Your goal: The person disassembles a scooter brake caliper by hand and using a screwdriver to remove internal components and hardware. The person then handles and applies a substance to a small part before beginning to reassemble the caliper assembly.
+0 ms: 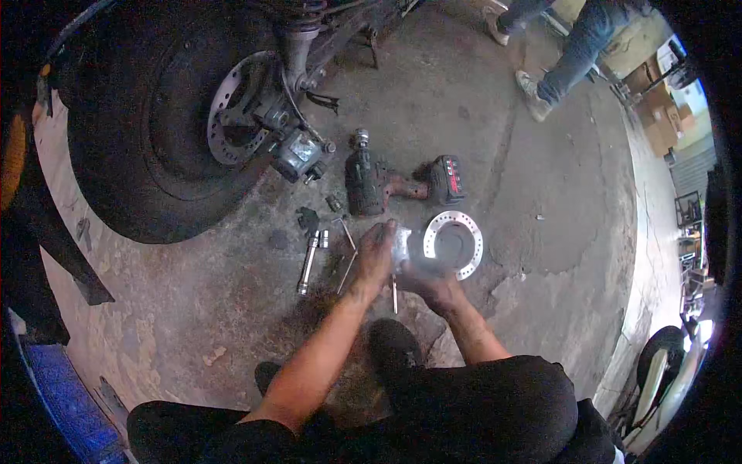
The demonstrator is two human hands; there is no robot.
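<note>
A shiny silvery-white piece point(400, 246), perhaps a packet, is in my left hand point(376, 254), its fingers closed round one side. My right hand point(434, 288) is close beside it, smeared by motion, and its fingers cannot be made out. Just beyond that hand, a drilled brake disc point(477, 246) lies flat on the concrete. Below the hands a thin metal rod point(395, 298) shows; whether it is held or on the floor is unclear. A cordless impact wrench point(371, 185) with a socket fitted rests past my hands.
Left of my hands lie a ratchet point(308, 267), a small socket point(325, 239) and hex keys point(346, 246). A brake caliper point(298, 156) hangs near a big tyre point(100, 139) with its own disc point(224, 104). Another person's legs point(576, 66) are at the far right.
</note>
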